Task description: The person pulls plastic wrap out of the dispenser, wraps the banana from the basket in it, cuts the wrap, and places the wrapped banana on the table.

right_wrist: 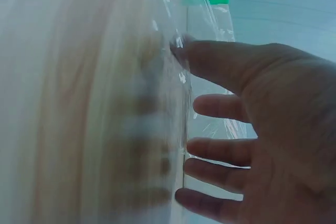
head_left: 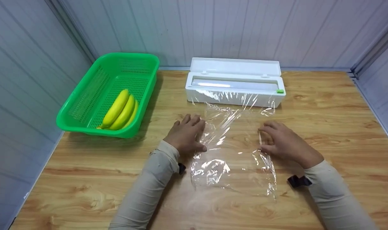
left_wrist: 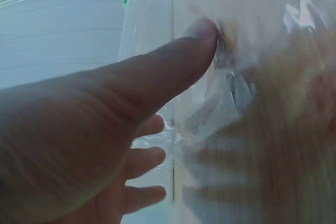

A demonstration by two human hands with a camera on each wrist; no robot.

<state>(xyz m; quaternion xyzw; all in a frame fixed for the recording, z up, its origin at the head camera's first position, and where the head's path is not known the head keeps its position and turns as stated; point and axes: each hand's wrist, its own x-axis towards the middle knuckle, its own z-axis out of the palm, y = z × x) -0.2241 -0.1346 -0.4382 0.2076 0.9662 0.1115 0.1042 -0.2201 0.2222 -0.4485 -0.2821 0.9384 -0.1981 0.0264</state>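
Note:
A sheet of clear plastic wrap point(head_left: 225, 143) stretches from a white dispenser box point(head_left: 235, 97) toward the front of the wooden table. At the sheet's left edge is my left hand point(head_left: 188, 134), fingers spread, with the thumb touching the film. Across from it, my right hand point(head_left: 285, 142) is at the right edge, thumb and fingers apart. In the right wrist view, the thumb point(right_wrist: 210, 59) meets the film's margin and the other fingers point(right_wrist: 220, 150) extend loosely. The left thumb point(left_wrist: 173, 61) lies against crinkled film in the left wrist view.
A green plastic basket point(head_left: 147, 105) stands at the left with a bunch of bananas point(head_left: 122, 110) inside. The box's lid point(head_left: 235, 66) is raised at the back, showing the wrap roll point(head_left: 238, 84). A green slider point(head_left: 279, 91) sits at its right end. Panelled walls border the table.

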